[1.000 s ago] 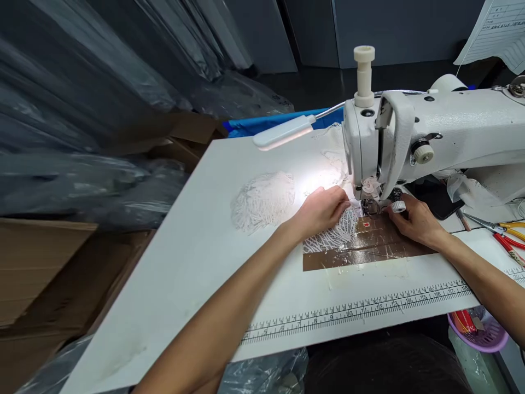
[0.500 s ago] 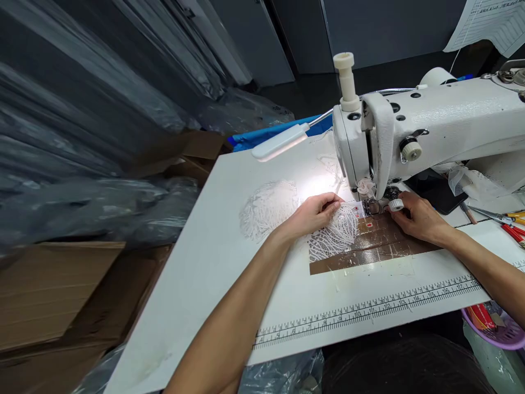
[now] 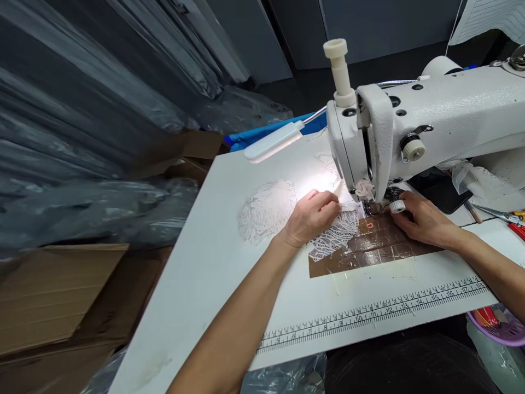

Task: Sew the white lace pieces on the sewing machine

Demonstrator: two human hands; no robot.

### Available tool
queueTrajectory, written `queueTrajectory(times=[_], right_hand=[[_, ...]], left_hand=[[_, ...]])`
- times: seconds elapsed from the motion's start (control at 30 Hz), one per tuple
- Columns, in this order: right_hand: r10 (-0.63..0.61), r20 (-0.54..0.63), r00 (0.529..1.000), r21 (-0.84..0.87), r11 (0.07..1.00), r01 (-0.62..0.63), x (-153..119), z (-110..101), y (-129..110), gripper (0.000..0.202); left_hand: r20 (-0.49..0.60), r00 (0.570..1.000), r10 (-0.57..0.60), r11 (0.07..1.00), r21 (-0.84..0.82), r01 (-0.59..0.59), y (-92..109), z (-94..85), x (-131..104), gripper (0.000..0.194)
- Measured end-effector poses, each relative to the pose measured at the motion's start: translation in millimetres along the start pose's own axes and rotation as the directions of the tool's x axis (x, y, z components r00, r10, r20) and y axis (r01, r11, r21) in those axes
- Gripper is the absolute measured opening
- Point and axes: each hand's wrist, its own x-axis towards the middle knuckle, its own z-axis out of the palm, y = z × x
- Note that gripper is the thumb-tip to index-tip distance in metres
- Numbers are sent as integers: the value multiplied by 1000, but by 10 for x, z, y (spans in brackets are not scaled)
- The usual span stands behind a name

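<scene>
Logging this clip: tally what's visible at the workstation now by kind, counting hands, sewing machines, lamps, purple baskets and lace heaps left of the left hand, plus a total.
Hands: 2 (left hand, right hand)
Sewing machine: 1
Lamp: 1
Purple basket, partly cut off: 1
Lace heap: 1
Total: 6

Right of centre, the person's left-hand grip (image 3: 314, 216) curls at the edge of white lace (image 3: 337, 236), below the sewing machine (image 3: 455, 117); the right-hand grip (image 3: 424, 220) is just beside a white knob (image 3: 397, 206). Mid-frame, a lace pile (image 3: 268, 210) lies on the worktop (image 3: 205, 273). Cardboard (image 3: 61, 295) occupies the lower left.
</scene>
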Motion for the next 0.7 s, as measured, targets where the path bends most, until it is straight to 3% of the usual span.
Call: queueTrajectory(times=[0.13,0.4,0.57,0.7], right_hand=[[-9,8,1000,1,1000,9,-20,1,-8,19],[-29,20,999,-2,1000,29,-28,16,21,20],[-75,-22,997,-3,997,75,-3,-32,0,23],[-56,-237,970,-80,996,38,24,-77,51,22]], left_hand=[[-67,988,139,987,91,-132,-16,15,-25,30],[-25,983,180,978,116,-176,-31,-6,-47,32],[76,997,-25,990,-136,35,11,6,-13,23],[218,955,-202,875,-398,276,111,-57,28,11]])
